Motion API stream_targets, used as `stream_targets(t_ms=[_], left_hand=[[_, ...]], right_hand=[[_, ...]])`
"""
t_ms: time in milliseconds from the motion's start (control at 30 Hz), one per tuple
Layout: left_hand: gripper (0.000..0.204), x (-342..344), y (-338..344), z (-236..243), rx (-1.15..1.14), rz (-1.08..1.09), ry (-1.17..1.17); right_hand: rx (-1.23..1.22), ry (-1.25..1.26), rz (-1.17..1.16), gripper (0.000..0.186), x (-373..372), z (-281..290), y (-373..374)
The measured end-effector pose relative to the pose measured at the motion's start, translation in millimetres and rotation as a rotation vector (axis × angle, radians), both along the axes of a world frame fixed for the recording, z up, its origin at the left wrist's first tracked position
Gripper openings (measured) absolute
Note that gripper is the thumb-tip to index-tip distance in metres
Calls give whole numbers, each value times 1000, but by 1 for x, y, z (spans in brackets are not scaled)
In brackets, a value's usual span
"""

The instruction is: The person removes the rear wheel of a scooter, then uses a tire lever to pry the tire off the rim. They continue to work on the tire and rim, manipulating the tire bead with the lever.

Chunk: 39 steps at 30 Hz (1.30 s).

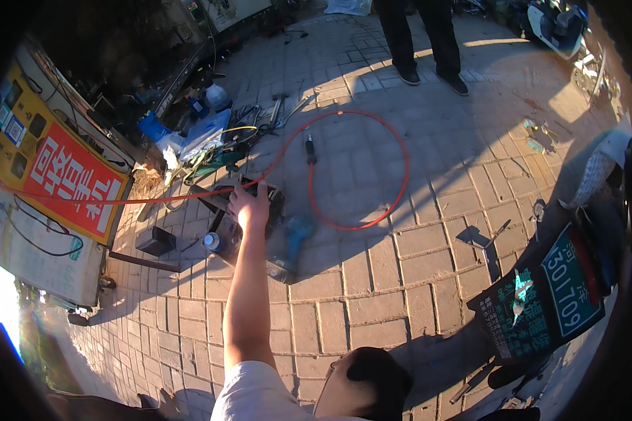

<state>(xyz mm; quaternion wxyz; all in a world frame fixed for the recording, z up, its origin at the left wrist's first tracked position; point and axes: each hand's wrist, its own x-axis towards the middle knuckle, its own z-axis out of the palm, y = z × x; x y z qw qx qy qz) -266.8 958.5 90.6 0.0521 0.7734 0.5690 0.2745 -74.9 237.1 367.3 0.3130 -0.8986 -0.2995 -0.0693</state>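
Note:
My left hand [249, 203] reaches out from the lower middle with its fingers apart over a dark tool or case [274, 210]; whether it touches this is unclear. A red hose [406, 161] passes close by the fingertips and loops on the paving, ending in a black and silver fitting [310, 151]. Right of my wrist lies a teal power tool [296, 235]. A bottle or can [212, 242] stands left of my forearm, near a black block [154, 241]. My right hand is out of view.
Signboards [70, 175] line the left, with tools and bags [203, 130] piled behind. A person's legs [446, 52] stand at the back. A vehicle's rear with a plate [565, 238] is at the right, a scooter [555, 31] at upper right.

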Motion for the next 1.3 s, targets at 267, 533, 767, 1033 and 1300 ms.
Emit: stream_targets(t_ms=[267,533,767,1033,1300], left_hand=[[27,126,28,164,-485,-374,428],[39,140,-143,142,-716,-801,288],[54,35,-430,130,-1011,-1560,996],[49,-31,-647,144,-1029,-1746,1158],[54,-32,-709,112,-913,-1423,849]], right_hand=[[114,-164,-197,44,-1,-12,6],[310,-270,-64,57,-8,-1,24],[254,-228,-409,46,-76,-35,-169],[90,184,-751,37,-101,-212,-300],[403,170,-639,34,-50,-260,-282]])
